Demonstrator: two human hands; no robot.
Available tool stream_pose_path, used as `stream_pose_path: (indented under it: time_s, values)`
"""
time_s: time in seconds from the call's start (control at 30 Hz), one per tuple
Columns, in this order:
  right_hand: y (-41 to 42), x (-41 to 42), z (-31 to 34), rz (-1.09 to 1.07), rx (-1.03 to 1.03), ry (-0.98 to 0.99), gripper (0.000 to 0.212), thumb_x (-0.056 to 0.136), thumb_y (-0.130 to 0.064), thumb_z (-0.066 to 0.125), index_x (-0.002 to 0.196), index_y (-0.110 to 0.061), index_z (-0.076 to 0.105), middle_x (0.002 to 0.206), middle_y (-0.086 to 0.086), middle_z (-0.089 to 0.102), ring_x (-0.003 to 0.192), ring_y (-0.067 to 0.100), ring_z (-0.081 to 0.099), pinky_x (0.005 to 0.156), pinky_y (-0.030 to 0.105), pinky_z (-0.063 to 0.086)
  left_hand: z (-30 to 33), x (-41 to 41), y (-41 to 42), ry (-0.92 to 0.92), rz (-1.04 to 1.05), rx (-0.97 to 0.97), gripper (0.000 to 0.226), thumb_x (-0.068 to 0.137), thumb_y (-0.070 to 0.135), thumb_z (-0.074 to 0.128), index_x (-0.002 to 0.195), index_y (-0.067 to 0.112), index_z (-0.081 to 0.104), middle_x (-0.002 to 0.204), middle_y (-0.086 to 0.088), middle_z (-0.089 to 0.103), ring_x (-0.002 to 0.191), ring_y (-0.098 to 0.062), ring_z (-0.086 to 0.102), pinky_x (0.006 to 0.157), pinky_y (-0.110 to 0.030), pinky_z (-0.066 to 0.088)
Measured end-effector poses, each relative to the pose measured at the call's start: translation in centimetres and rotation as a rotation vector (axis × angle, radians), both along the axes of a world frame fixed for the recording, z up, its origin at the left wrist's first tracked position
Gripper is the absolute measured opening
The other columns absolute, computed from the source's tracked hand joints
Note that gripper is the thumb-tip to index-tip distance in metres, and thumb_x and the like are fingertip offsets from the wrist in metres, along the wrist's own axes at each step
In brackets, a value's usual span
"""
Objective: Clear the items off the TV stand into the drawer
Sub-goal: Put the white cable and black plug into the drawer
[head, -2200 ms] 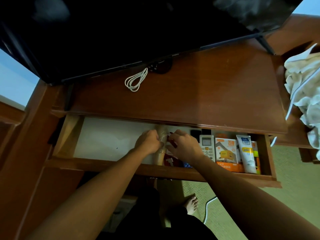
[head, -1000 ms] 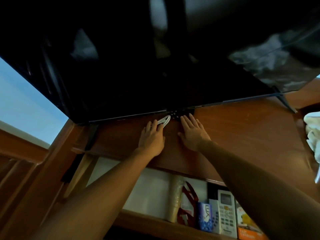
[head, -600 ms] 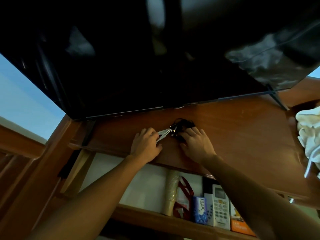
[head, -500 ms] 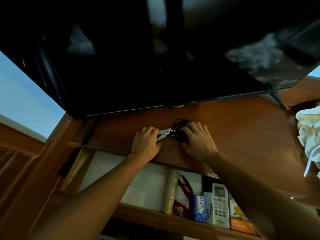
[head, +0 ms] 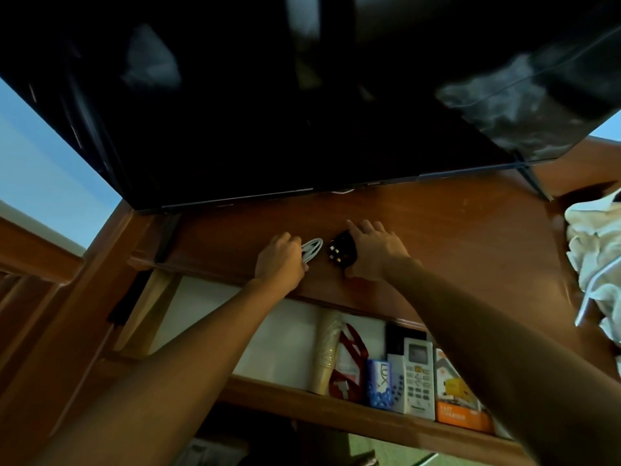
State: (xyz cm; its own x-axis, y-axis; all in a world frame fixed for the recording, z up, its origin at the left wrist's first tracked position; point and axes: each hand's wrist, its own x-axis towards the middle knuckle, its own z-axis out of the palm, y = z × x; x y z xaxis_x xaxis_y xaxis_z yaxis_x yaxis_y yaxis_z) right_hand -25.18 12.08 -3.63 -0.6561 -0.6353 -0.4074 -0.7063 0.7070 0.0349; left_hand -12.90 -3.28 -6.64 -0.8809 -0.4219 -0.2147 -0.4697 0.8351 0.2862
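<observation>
Two bare hands are stretched over the brown wooden TV stand top (head: 453, 230), below the black flat television screen (head: 302, 95). A coiled white cable (head: 312, 249) is gripped by the curled fingers of the left hand (head: 279, 260). A black plug adapter (head: 341, 252) lying on the stand is covered by the right hand (head: 374, 252), fingers spread and bent over it; whether it is truly clasped cannot be told. Beneath, the open wooden drawer (head: 336, 412) is seen holding a stack of paper cups (head: 327, 351), a white remote control (head: 417, 380) and an orange box (head: 458, 398). A crumpled white cloth (head: 598, 260) is seen at the right.
</observation>
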Motion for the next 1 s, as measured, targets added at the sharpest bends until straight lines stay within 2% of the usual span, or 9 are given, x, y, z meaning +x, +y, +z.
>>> stream_pose_path:
  time_s: [0.13,0.3,0.4,0.5,0.6,0.77,0.87,0.93,1.0]
  values:
    - [0.8,1.5,0.0,-0.025,0.029,-0.003,0.094,0.069,-0.064,0.077,0.143,-0.019,0.041,0.137,0.005,0.047,0.127,0.026,0.044,0.094,0.040,0.049,0.2,1.2,0.6,-0.049,0.041,0.024,0.039,0.091,0.029,0.071,0.123,0.009,0.061,0.122,-0.010,0.056,0.110,-0.029,0.057,0.085,-0.039,0.049]
    - [2.0,3.5,-0.3,-0.059,0.028,0.009,0.093,0.069,-0.067,0.076,0.139,-0.017,0.044,0.132,0.006,0.054,0.121,0.028,0.053,0.092,0.040,0.053,0.6,3.5,2.1,-0.079,0.095,0.123,0.031,0.084,0.037,0.076,0.101,0.013,0.068,0.097,-0.004,0.065,0.078,-0.019,0.060,0.059,-0.031,0.044]
    - [2.6,4.5,-0.2,-0.072,0.007,0.003,0.094,0.069,-0.069,0.074,0.140,-0.016,0.042,0.132,0.007,0.055,0.118,0.029,0.056,0.092,0.040,0.052,1.1,5.1,3.3,-0.054,0.115,0.219,0.027,0.082,0.039,0.077,0.093,0.015,0.072,0.081,-0.001,0.066,0.067,-0.017,0.062,0.051,-0.028,0.042]
    - [3.6,5.8,0.2,-0.070,0.002,-0.031,0.096,0.069,-0.071,0.073,0.140,-0.015,0.041,0.130,0.007,0.055,0.117,0.029,0.056,0.092,0.042,0.052,1.5,6.3,4.4,-0.003,0.155,0.325,0.026,0.082,0.039,0.077,0.095,0.017,0.075,0.080,0.001,0.068,0.067,-0.015,0.064,0.054,-0.031,0.049]
    - [4.8,7.5,0.5,-0.046,-0.018,-0.052,0.097,0.067,-0.075,0.072,0.138,-0.015,0.043,0.127,0.006,0.056,0.115,0.027,0.056,0.090,0.041,0.052,1.3,7.9,5.1,0.024,0.196,0.442,0.029,0.082,0.039,0.077,0.101,0.017,0.073,0.086,0.002,0.070,0.071,-0.015,0.067,0.065,-0.041,0.060]
    - [5.9,12.1,0.1,0.013,-0.037,-0.141,0.099,0.066,-0.080,0.064,0.139,-0.016,0.042,0.127,0.006,0.055,0.112,0.027,0.056,0.087,0.041,0.052,-0.8,11.8,5.0,-0.046,0.254,0.528,0.031,0.085,0.035,0.075,0.107,0.015,0.072,0.097,0.000,0.071,0.079,-0.018,0.069,0.075,-0.043,0.061]
    - [5.2,15.1,-1.7,-0.028,-0.045,-0.263,0.097,0.066,-0.078,0.065,0.136,-0.015,0.044,0.127,0.007,0.056,0.110,0.028,0.058,0.081,0.037,0.049,-2.5,12.9,4.5,-0.126,0.331,0.509,0.019,0.083,0.031,0.078,0.077,0.015,0.070,0.072,-0.001,0.069,0.060,-0.018,0.068,0.064,-0.037,0.061]
    - [4.1,16.5,-3.4,-0.095,-0.053,-0.338,0.093,0.066,-0.076,0.065,0.133,-0.014,0.046,0.126,0.009,0.057,0.110,0.030,0.058,0.084,0.039,0.051,-3.8,13.1,4.0,-0.159,0.395,0.502,0.036,0.083,0.030,0.078,0.058,0.014,0.058,0.051,0.000,0.057,0.044,-0.016,0.056,0.050,-0.026,0.047]
    - [2.8,17.4,-4.9,-0.194,-0.056,-0.390,0.093,0.068,-0.075,0.067,0.133,-0.012,0.046,0.126,0.011,0.057,0.111,0.031,0.057,0.080,0.039,0.052,-4.7,13.1,3.4,-0.205,0.441,0.498,0.041,0.084,0.027,0.077,0.055,0.013,0.053,0.049,-0.002,0.052,0.042,-0.016,0.049,0.048,-0.023,0.037]
